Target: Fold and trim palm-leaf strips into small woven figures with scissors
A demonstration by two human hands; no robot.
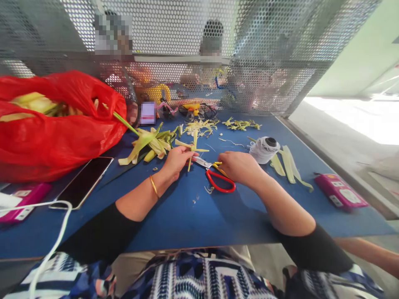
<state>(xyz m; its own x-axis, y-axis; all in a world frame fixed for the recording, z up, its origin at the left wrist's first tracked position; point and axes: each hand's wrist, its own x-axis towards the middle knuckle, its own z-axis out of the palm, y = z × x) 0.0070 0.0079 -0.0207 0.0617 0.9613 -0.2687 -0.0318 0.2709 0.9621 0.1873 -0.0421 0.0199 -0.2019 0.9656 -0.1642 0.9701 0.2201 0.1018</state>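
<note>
My left hand (178,160), with a gold bangle at the wrist, is closed on a small cross-shaped piece of folded corn husk (193,148). Pale strips stick out from it in several directions. My right hand (238,166) is closed around one handle of a pair of scissors (221,182). The other handle, a red loop, is free below the hand, and something yellow shows by the fingers. The blades point left, close to my left fingertips; whether they touch the husk piece I cannot tell.
A red plastic bag (62,137) of husks stands left, near a phone (84,182) and a husk pile (149,143). Husk scraps (201,128) lie ahead. A white thread spool (264,150), husk strips (289,164) and a magenta box (341,192) are right. A perforated screen (174,37) rises behind.
</note>
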